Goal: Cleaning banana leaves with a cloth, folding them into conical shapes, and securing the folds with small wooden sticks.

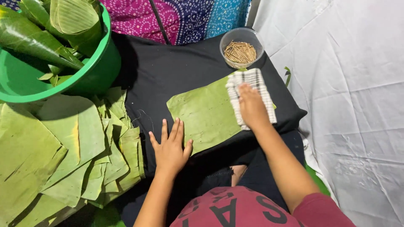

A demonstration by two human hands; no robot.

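Observation:
A rectangular green leaf piece [206,113] lies flat on a black cloth [168,71] in front of me. My left hand [170,147] rests open and flat, fingers spread, on the leaf's near left corner. My right hand [251,106] presses a folded white checked cloth [252,84] onto the leaf's right end, fingers laid over it.
A green plastic tub [97,71] holding rolled leaves stands at the upper left. A stack of cut leaf pieces [63,151] lies left of the black cloth. A clear round cup of thin wooden sticks [241,48] sits behind the leaf. White sheeting [349,96] covers the right side.

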